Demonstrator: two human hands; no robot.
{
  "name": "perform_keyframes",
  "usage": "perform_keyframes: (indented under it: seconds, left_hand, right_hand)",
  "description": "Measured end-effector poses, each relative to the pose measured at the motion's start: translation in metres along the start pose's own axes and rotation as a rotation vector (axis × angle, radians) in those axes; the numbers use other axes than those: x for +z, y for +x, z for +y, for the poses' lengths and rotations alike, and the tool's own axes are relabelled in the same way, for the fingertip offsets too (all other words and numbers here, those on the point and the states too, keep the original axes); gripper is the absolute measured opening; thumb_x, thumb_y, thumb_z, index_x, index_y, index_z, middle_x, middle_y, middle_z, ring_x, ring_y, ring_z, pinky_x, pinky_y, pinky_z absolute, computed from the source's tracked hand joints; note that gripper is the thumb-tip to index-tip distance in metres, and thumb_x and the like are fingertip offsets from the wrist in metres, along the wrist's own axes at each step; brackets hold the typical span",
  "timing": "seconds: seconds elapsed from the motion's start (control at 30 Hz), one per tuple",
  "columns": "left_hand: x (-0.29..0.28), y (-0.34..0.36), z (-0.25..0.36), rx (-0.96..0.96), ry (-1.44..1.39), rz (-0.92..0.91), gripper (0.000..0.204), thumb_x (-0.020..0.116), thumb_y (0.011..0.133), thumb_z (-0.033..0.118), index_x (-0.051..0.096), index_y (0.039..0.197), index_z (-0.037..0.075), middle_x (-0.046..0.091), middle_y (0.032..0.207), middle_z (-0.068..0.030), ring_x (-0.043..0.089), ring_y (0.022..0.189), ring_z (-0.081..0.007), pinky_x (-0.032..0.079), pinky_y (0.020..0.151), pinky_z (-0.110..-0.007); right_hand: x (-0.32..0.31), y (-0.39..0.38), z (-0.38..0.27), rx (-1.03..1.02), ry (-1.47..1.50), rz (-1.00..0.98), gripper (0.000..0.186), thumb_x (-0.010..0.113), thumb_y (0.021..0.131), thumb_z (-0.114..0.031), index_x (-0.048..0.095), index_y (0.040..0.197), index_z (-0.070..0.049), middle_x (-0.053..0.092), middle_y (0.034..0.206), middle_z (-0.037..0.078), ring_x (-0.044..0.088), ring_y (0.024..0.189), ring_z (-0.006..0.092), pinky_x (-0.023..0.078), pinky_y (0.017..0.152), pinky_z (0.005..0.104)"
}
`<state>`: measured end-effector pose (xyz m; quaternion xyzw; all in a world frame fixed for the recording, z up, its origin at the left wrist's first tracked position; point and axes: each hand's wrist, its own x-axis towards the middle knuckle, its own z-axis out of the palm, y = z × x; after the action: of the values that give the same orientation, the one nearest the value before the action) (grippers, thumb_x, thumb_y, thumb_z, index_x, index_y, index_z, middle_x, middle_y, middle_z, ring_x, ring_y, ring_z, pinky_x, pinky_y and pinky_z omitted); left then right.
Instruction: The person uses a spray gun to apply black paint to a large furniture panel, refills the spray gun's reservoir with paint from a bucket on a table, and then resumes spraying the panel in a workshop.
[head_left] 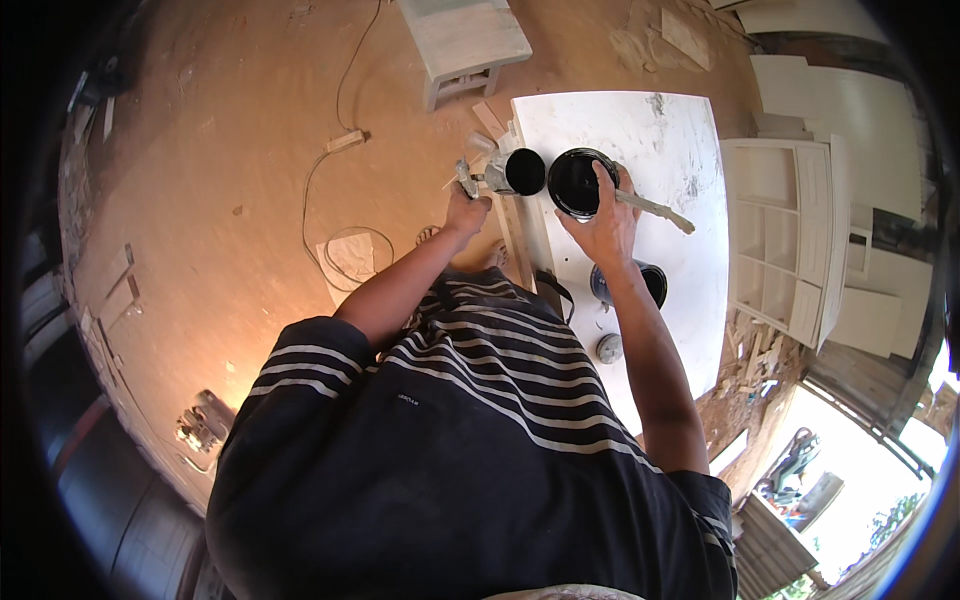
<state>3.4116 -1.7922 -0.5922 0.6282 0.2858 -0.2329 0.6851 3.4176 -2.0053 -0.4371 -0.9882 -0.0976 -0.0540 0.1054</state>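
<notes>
L hand, upper centre of frame, was closed round the handle of a grey metal spray gun, w/ a round, black-mouthed cup apparently attached. R hand gripped a round, black-rimmed paint can just right of cup: fingers over rim, thumb on near side. Fill level n/a.

Handling (judged): can stiff, prob. weighty if full, rim likely slippery w/ wet paint; best hold low on wall, upright. Gun rigid, prob. cup-heavy; handle best.

Obstructions: grey, paint-crusted stick jutted right of can, unclear if held or resting; blue-walled round tin, centre right, partly under R forearm; grey disc below, on white flat panel.
</notes>
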Motion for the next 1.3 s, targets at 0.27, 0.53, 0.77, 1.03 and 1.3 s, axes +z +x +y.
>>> perform_keyframes:
  seconds: [0.27,0.53,0.77,1.03,1.3]
  left_hand:
    - [-0.006,0.009,-0.011,0.033,-0.029,-0.009,0.050,0.065,0.078,0.015,0.043,0.121,0.003,0.060,0.095,-0.0154,0.061,0.077,-0.0249,0.051,0.058,-0.038]
    - [-0.011,0.033,-0.038,0.107,-0.011,0.029,0.049,0.065,0.079,0.015,0.043,0.121,0.004,0.060,0.095,-0.0154,0.061,0.080,-0.0257,0.049,0.063,-0.037]
    - [-0.016,0.029,-0.039,0.100,-0.039,0.031,0.048,0.067,0.079,0.014,0.045,0.119,0.000,0.063,0.107,-0.0221,0.063,0.102,-0.0342,0.049,0.088,-0.041]
    - [-0.019,0.033,-0.044,0.086,-0.035,0.029,0.048,0.065,0.079,0.014,0.044,0.119,-0.001,0.061,0.103,-0.0204,0.062,0.098,-0.0329,0.048,0.087,-0.040]
    - [-0.020,0.025,-0.040,0.080,-0.049,0.049,0.045,0.064,0.077,0.014,0.045,0.116,0.003,0.061,0.097,-0.0182,0.062,0.090,-0.0322,0.049,0.081,-0.041]
  right_hand:
    - [0.001,0.016,-0.025,-0.068,-0.079,-0.090,0.100,0.089,0.063,-0.032,0.038,0.148,-0.017,0.043,0.141,0.028,0.041,0.132,0.0444,0.031,0.105,0.0609]
    - [0.006,0.026,-0.046,-0.108,-0.183,-0.149,0.092,0.086,0.066,-0.034,0.043,0.145,-0.018,0.041,0.141,0.025,0.043,0.130,0.0427,0.033,0.103,0.0614]
    - [0.007,0.030,-0.056,-0.149,-0.178,-0.190,0.081,0.082,0.071,-0.034,0.047,0.142,-0.016,0.041,0.141,0.026,0.040,0.130,0.0455,0.032,0.103,0.0619]
    - [0.006,0.035,-0.067,-0.179,-0.195,-0.193,0.079,0.082,0.069,-0.027,0.049,0.140,-0.015,0.042,0.140,0.026,0.041,0.129,0.0452,0.034,0.103,0.0595]
    - [0.005,0.035,-0.072,-0.190,-0.209,-0.201,0.081,0.083,0.067,-0.024,0.050,0.139,-0.014,0.042,0.139,0.025,0.041,0.132,0.0416,0.035,0.102,0.0590]
